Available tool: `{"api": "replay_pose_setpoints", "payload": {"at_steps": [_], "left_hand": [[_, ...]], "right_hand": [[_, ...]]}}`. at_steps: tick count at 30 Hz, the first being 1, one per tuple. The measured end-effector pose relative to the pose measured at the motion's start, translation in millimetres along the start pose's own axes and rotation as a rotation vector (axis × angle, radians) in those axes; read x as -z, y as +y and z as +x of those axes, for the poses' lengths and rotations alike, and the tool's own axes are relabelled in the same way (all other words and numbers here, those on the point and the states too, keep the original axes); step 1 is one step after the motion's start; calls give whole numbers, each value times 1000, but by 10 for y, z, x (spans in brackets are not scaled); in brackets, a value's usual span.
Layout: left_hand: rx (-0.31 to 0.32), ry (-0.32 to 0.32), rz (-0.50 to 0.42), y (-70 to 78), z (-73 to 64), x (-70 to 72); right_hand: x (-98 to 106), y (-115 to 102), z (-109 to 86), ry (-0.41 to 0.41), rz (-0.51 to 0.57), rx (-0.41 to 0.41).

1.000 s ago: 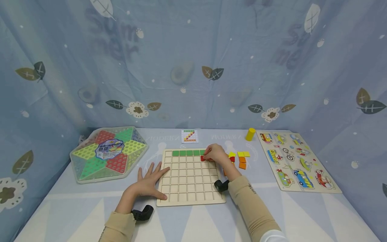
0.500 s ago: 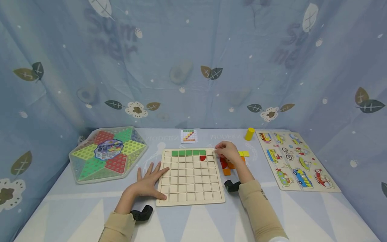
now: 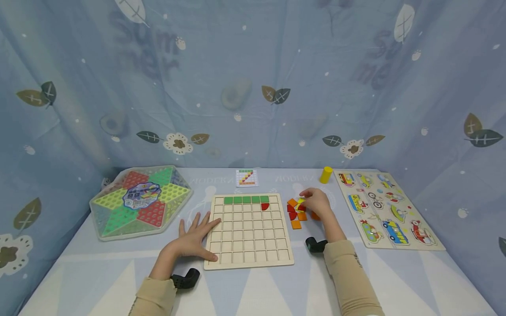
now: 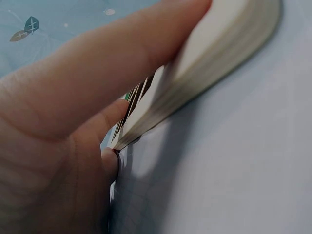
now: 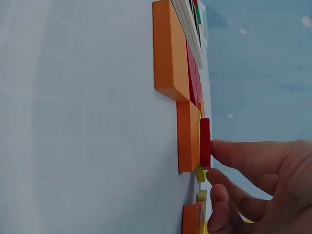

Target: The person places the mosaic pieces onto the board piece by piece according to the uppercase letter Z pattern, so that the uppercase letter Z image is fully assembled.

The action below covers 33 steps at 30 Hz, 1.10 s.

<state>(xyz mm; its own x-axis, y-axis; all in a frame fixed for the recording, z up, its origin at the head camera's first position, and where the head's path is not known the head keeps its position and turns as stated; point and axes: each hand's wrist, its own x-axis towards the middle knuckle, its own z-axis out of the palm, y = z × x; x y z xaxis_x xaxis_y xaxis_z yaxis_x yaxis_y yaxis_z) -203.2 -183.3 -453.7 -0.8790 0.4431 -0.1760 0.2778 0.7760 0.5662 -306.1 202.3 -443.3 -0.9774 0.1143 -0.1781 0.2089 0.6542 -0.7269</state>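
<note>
A wooden grid board (image 3: 249, 232) lies flat, with a row of green squares (image 3: 247, 200) in its top row and one red quarter-round tile (image 3: 265, 206) below their right end. My left hand (image 3: 191, 242) rests spread on the board's left edge; in the left wrist view its thumb (image 4: 122, 53) lies over the rim. Over the loose tiles right of the board is my right hand (image 3: 317, 202). One of its fingertips touches a red tile (image 5: 205, 144) lying on other tiles; no pinch shows. Orange tiles (image 3: 296, 224) and yellow ones lie around it, some hidden by the hand.
A pattern card (image 3: 247, 178) lies behind the board. A yellow cylinder (image 3: 326, 175) stands at the back right, beside a vehicle picture puzzle (image 3: 389, 215). A hexagonal game box (image 3: 142, 202) lies on the left. A curtain (image 3: 245, 87) hangs behind the table.
My right hand has left the red quarter-round tile on the board and moved right to the loose tiles, uncovering some of them. My left hand has stayed in place.
</note>
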Motion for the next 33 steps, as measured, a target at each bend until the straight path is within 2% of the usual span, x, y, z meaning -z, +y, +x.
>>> {"api": "replay_pose_setpoints", "payload": {"at_steps": [13,18,21,26,29,33], "left_hand": [[-18,7,-20,-36,-2,-28],[-19,5,-28,-45,-3,-33],[-13,3,-20,-43,-1,-25],[-2,-3,0,-50,12,-26],[3,-5,8,-51,19,-32],[-3,4,1,-40,27,-30]], "right_hand": [[-22,-18,-4,-33,-37,-25],[-13,-51,-11,35,23,-7],[-23,-92,-14,57,120,22],[-122,-228,-39,-27,309,9],[-229,-343,-69,-88,352,24],[-382,-484,-93,-167,363,96]]}}
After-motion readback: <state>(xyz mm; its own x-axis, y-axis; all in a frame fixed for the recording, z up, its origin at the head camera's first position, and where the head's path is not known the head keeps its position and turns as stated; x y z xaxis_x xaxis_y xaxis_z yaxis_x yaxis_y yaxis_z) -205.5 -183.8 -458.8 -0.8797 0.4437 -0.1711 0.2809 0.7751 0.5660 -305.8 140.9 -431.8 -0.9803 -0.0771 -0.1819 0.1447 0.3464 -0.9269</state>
